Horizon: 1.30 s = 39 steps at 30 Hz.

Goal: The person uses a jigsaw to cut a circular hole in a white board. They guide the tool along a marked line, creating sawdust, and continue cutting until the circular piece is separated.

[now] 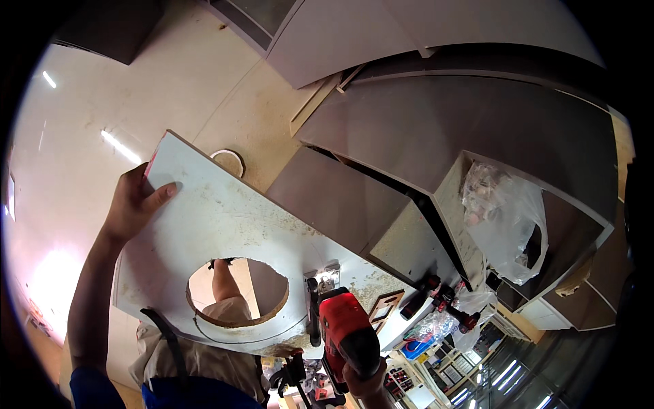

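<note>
A pale grey-white board (225, 218) spans in front of me, with a large round hole cut through it. Sawdust lies on its face, and a dark curved line runs round the hole's near side. My left hand (138, 201) grips the board's far left corner, thumb on top and fingers over the edge. In my right hand (368, 382) is a red and black jigsaw (347, 327), standing on the board just right of the hole. Its blade is not visible. Through the hole I see part of a bare leg and beige cloth.
Dark brown cabinet panels (422, 116) stand beyond the board. A clear plastic bag (507, 218) hangs on a cabinet edge at right. Red and black cordless drills (446, 303) lie near the board's right end. A black clamp (293, 371) is at the near edge. A ring-shaped offcut (238, 161) lies on the floor.
</note>
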Each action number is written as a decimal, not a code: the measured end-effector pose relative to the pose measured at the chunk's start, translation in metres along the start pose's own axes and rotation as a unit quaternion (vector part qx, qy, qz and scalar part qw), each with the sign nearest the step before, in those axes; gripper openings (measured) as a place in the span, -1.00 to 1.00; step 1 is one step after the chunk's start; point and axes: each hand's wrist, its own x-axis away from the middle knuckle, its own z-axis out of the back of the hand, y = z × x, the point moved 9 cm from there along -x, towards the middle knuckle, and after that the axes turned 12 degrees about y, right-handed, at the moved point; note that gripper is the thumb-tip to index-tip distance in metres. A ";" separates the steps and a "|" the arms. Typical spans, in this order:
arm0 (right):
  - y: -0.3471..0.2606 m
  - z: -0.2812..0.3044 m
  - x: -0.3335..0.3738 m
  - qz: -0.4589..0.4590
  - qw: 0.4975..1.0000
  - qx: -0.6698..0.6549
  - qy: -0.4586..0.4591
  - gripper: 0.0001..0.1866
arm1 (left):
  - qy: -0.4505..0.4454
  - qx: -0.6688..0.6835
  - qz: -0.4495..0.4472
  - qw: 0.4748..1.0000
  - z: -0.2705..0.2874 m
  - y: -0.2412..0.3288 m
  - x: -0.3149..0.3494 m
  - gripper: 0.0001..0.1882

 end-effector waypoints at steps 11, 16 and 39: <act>0.012 -0.009 -0.007 -0.083 0.989 0.010 -0.123 -0.73 | -0.008 -0.010 0.031 0.999 0.003 -0.011 0.003 -0.49; 0.002 -0.006 -0.018 -0.078 0.993 -0.020 -0.090 -0.73 | 0.004 0.014 0.039 0.999 -0.001 -0.005 0.001 -0.55; 0.005 -0.001 -0.014 -0.010 0.998 -0.014 -0.058 -0.61 | 0.006 -0.015 0.040 0.999 0.002 -0.008 0.002 -0.54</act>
